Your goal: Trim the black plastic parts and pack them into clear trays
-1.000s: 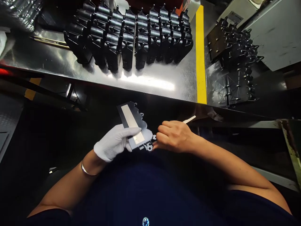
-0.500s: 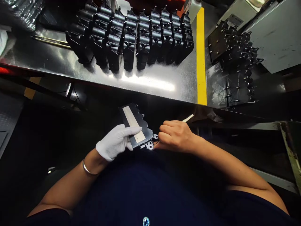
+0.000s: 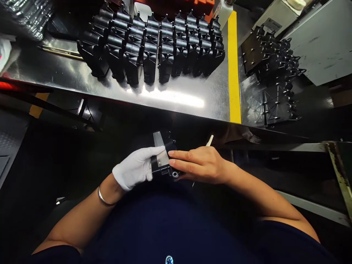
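Note:
My left hand, in a white glove, grips a black plastic part with its thumb on top. Along the part's upper face runs a pale, shiny strip, and a ringed hole sits at its near corner. My bare right hand lies against the part's right side, with two fingers stretched onto it. Tucked in that hand is a thin tool with a pale handle, sticking out above the knuckles. A fine tip shows below the hand; the rest of the tool is hidden.
Rows of black moulded parts stand on the metal table. Yellow tape crosses the tabletop, with more black parts to its right. Tweezers-like metal rods and clear plastic bags lie at left.
The black part has turned and tilted, so its strip looks greyer and shinier. My right hand has moved left, from curled fingers to two fingers laid on the part; the pale handle now points more upright.

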`<state>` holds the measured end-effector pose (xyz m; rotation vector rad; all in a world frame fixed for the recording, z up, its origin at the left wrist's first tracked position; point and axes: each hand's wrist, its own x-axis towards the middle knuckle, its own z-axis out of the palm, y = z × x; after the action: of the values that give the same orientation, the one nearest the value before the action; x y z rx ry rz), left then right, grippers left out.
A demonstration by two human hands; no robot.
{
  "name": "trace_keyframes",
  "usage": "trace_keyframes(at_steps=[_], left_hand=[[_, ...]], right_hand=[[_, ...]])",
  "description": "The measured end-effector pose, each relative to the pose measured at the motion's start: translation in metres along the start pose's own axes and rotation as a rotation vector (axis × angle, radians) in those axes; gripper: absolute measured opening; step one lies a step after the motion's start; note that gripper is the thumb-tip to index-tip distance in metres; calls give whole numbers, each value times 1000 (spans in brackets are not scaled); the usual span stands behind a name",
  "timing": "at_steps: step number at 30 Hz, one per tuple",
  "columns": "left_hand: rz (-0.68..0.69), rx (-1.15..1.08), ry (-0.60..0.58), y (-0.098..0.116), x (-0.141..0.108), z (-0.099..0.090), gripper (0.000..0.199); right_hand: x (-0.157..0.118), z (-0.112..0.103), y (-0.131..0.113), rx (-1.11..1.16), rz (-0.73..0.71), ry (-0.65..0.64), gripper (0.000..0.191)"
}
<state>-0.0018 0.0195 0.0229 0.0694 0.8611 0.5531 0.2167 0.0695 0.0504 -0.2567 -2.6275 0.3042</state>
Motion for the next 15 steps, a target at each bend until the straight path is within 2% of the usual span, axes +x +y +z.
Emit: trace_keyframes(at_steps=[2,3,6,7,8,10,12,15], left_hand=[[113,138,-17,0,-5,0,35],[237,254,14,0,-7,1,38],[749,694,244,-5,-11,4,30],[876,814,322,-6,-10,5,25],[938,887,374,-8,-9,6,22],[882,862,415,-8,-5,6,22],[774,713,444,-7,-2,5,28],[748,641,446,-3,-4,5,31]], right_hand=[[1,0,0,43,107,92,44],[2,1,0,48,180,145,49],[4,7,-1,59,358,259,51],[5,10,-1,81,398,284,50],[6,12,-2,117,429,303,49],[7,16,-3,235,478,305,45],[6,17,-4,376,534,268,35],[5,13,-5,453,650,198,19]])
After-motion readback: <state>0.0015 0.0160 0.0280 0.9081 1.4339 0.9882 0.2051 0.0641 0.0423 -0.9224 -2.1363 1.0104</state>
